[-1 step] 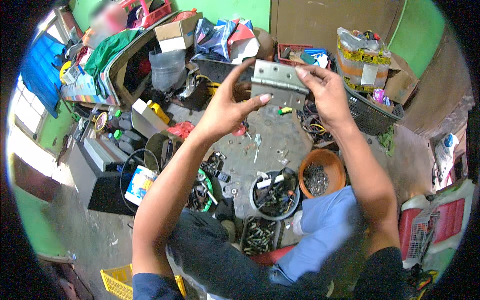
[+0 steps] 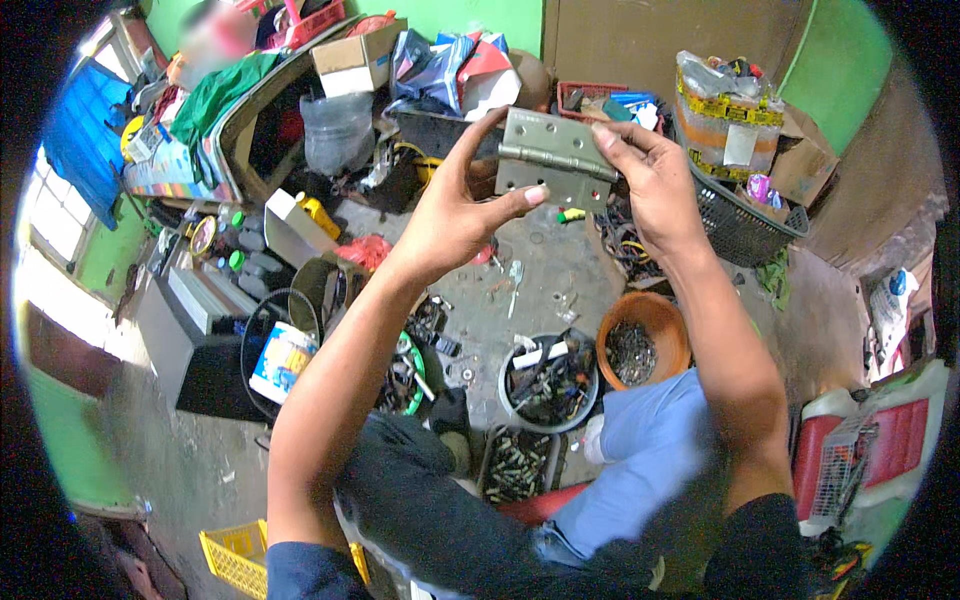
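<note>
A silvery metal door hinge [image 2: 548,172], opened out flat with screw holes in both leaves, is held up in front of me. My left hand [image 2: 445,215] grips its left edge, thumb across the lower leaf and fingers behind. At the right edge my right hand [image 2: 655,185] pinches it, thumb on the upper leaf near the knuckle. The fingers behind the hinge are partly hidden.
Below stand a grey basin [image 2: 507,385] of small parts, an orange bowl [image 2: 675,325] of screw-like bits and a tray [image 2: 552,470] of small metal pieces. A black basket [image 2: 745,235] stands at right, a white bucket [image 2: 283,360] at left.
The hinge tilts slightly, its left side a little higher, and its face looks darker. Both hands keep their hold.
</note>
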Motion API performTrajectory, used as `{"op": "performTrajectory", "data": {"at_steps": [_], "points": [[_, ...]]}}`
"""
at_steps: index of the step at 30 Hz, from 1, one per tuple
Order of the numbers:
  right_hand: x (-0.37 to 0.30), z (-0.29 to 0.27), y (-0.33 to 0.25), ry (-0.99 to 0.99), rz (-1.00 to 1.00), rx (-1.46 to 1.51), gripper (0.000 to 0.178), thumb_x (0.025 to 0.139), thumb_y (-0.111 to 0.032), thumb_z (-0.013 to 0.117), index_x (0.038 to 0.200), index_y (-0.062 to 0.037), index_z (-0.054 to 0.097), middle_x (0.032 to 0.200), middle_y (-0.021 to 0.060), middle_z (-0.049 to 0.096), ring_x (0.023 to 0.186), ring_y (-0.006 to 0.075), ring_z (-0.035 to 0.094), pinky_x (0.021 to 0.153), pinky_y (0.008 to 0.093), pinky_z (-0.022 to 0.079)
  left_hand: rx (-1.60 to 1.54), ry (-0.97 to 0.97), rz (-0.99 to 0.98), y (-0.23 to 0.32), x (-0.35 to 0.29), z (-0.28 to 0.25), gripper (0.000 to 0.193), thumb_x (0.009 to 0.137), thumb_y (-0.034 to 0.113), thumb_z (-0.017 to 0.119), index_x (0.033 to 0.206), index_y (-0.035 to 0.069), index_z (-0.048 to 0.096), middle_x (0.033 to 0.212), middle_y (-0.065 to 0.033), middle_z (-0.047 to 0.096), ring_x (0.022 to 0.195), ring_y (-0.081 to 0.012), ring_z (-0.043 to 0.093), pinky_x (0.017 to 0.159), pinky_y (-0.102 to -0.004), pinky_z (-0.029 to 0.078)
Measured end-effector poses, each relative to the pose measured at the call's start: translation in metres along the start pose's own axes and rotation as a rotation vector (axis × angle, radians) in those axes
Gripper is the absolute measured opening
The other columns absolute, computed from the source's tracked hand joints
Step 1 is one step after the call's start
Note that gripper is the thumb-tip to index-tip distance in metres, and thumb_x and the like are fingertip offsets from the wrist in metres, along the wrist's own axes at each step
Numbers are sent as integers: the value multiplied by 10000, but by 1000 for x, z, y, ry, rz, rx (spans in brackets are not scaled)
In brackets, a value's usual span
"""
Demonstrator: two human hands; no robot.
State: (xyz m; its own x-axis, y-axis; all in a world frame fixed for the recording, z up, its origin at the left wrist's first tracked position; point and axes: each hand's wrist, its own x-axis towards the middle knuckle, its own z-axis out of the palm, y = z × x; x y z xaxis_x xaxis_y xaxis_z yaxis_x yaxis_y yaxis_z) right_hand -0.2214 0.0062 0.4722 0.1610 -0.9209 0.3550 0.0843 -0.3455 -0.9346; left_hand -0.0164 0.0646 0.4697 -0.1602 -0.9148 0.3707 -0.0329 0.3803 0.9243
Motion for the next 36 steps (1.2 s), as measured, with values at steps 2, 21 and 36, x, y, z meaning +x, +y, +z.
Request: {"op": "performTrajectory", "data": {"at_steps": [2,21,36], "points": [[-22,8,-1,-21,25,52,207,955,-226,645,1018,-37,701,786,31,691,622,53,586,484,222,425,2,27,72,3,-23,12,884,839,13,735,1534,91,194,1198,-167,627,1049,-196,627,813,-328,543],[-63,46,4,-503,-69,-172,757,787,-39,789,1447,-63,417,1338,112,555,1161,188,577,996,353,482,-180,434,-278,-1,-87,-17,553,839,14,729,1350,-10,522,1281,-156,606,1139,-199,607,970,-320,510],[-28,33,33,-322,20,-83,701,752,-58,816,1363,-40,473,1143,160,683,1000,181,668,842,311,538,-173,347,-254,-24,-44,-7,691,800,78,781,1419,66,474,1180,-128,650,984,-150,634,818,-267,518]]}}
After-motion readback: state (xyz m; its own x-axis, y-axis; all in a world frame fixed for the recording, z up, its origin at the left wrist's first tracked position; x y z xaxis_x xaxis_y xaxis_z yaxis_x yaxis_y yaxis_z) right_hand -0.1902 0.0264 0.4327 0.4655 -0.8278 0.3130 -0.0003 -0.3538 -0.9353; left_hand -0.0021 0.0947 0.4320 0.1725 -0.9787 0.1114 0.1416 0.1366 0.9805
